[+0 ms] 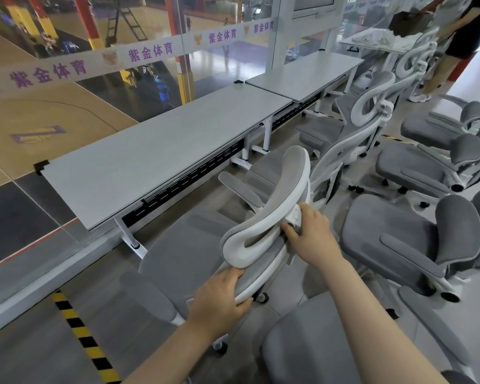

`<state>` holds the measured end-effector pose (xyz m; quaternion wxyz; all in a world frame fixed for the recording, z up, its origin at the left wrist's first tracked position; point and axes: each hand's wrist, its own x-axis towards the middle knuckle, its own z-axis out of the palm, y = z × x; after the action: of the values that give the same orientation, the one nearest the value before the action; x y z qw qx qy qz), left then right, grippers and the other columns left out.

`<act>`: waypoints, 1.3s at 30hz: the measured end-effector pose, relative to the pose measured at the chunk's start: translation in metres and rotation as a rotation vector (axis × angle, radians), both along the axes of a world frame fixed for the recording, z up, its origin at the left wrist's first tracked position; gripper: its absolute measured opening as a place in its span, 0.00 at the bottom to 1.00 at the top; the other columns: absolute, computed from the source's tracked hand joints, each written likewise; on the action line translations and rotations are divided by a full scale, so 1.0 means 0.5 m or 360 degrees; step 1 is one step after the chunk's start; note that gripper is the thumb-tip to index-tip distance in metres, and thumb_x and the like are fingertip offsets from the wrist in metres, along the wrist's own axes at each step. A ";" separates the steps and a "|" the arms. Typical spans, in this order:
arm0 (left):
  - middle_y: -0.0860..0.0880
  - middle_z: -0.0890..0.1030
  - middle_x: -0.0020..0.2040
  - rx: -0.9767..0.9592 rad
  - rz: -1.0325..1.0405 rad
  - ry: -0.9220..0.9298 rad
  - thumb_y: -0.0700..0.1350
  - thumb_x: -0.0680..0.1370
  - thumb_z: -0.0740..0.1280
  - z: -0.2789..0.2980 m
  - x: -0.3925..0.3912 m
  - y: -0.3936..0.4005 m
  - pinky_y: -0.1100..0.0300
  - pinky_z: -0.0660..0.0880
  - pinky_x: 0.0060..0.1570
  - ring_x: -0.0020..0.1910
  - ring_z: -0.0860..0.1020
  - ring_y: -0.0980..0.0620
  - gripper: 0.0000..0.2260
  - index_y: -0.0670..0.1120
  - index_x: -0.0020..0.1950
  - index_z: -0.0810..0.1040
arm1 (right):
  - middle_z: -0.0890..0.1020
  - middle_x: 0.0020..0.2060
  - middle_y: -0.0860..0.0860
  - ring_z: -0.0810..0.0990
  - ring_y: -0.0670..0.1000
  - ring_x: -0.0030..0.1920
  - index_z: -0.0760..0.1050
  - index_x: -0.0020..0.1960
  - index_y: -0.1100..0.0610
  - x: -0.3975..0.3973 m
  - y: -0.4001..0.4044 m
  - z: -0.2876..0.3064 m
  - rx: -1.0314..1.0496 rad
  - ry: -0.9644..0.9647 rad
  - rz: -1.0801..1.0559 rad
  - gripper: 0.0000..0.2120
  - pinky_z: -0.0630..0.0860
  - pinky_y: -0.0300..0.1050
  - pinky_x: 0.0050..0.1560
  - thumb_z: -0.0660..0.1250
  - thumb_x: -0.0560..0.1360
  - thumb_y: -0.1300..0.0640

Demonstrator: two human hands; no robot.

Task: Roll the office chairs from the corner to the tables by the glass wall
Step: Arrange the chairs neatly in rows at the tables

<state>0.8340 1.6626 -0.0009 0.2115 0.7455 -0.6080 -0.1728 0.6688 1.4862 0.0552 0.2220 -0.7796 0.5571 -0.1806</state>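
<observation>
On the left, a tall glass wall runs along the floor, with a pale band of purple writing across it. Right beside the glass stands a long, flat, light grey table on thin white legs. A second table just like it stands end to end with it, farther back. On the grey floor near the bottom left lies a stripe of yellow and black tape.

In the middle sits the office chair, just in front of the long table with its seat facing it. It has a soft grey cloth seat, padded grey armrests, and a smooth white plastic frame that bends in a loop at the back.

The left hand holds the low end of that white frame, with its fingers curled over the edge and the thumb under it. The right hand holds the frame higher up, at a white joint, with its fingers wrapped round it.

More chairs of the same kind crowd together on the right, close to each other. Far back on the right stands a person in dark clothes.
</observation>
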 end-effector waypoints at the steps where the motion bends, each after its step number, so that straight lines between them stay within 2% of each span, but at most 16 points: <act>1: 0.60 0.75 0.56 0.0007 -0.0011 0.0000 0.61 0.73 0.64 0.001 0.000 -0.001 0.63 0.70 0.48 0.54 0.74 0.59 0.21 0.57 0.64 0.68 | 0.71 0.61 0.54 0.66 0.57 0.63 0.62 0.71 0.52 -0.002 0.002 0.001 0.0003 -0.0020 -0.0012 0.26 0.67 0.49 0.51 0.63 0.77 0.44; 9: 0.58 0.75 0.59 0.0026 -0.0074 -0.0049 0.62 0.74 0.63 0.005 0.017 -0.002 0.61 0.71 0.50 0.56 0.74 0.58 0.23 0.56 0.67 0.68 | 0.71 0.61 0.56 0.65 0.58 0.64 0.63 0.70 0.54 -0.003 0.019 -0.001 -0.0010 -0.0093 -0.0082 0.26 0.67 0.51 0.57 0.65 0.77 0.45; 15: 0.59 0.76 0.58 0.0036 -0.0117 -0.0046 0.61 0.74 0.63 0.017 0.039 -0.031 0.60 0.72 0.50 0.55 0.75 0.57 0.23 0.56 0.67 0.68 | 0.71 0.60 0.59 0.66 0.60 0.62 0.63 0.70 0.56 0.017 -0.003 0.006 0.0006 -0.0125 -0.0115 0.26 0.67 0.54 0.57 0.65 0.77 0.47; 19: 0.59 0.76 0.57 0.0014 -0.0127 -0.0049 0.61 0.73 0.63 0.008 0.050 -0.045 0.60 0.72 0.48 0.54 0.75 0.57 0.23 0.57 0.66 0.68 | 0.72 0.59 0.59 0.66 0.60 0.60 0.63 0.70 0.56 0.023 -0.013 0.003 -0.0014 -0.0120 -0.0143 0.26 0.64 0.50 0.52 0.65 0.77 0.47; 25: 0.58 0.77 0.55 -0.0039 -0.0129 -0.0039 0.61 0.73 0.64 -0.004 0.058 -0.052 0.63 0.70 0.46 0.54 0.75 0.57 0.22 0.56 0.65 0.70 | 0.72 0.58 0.58 0.67 0.59 0.59 0.64 0.68 0.55 0.019 -0.013 -0.005 -0.0025 -0.0099 -0.0161 0.24 0.66 0.50 0.50 0.65 0.77 0.47; 32: 0.57 0.77 0.56 0.0008 -0.0050 -0.0021 0.61 0.74 0.62 0.001 0.055 -0.100 0.56 0.74 0.49 0.54 0.76 0.55 0.23 0.58 0.67 0.68 | 0.70 0.62 0.59 0.64 0.62 0.64 0.62 0.70 0.58 0.029 -0.073 0.002 0.0062 -0.0084 -0.0109 0.26 0.66 0.53 0.60 0.64 0.77 0.47; 36: 0.54 0.79 0.50 -0.0038 -0.0059 -0.0053 0.59 0.74 0.62 0.004 0.023 -0.123 0.58 0.70 0.41 0.49 0.76 0.52 0.22 0.57 0.67 0.68 | 0.67 0.65 0.58 0.62 0.61 0.67 0.60 0.72 0.56 0.021 -0.103 0.009 0.0130 -0.0077 -0.0120 0.27 0.65 0.56 0.65 0.64 0.78 0.48; 39: 0.54 0.79 0.49 -0.0048 -0.0075 -0.0059 0.59 0.74 0.62 0.009 0.015 -0.134 0.57 0.71 0.40 0.47 0.77 0.52 0.21 0.57 0.66 0.67 | 0.66 0.66 0.59 0.62 0.62 0.67 0.58 0.73 0.55 0.021 -0.113 0.014 0.0139 -0.0026 -0.0134 0.28 0.64 0.57 0.66 0.63 0.78 0.47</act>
<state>0.8417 1.5956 0.0036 0.2072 0.7308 -0.6317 -0.1546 0.6791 1.4296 0.0623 0.2526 -0.7435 0.5949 -0.1717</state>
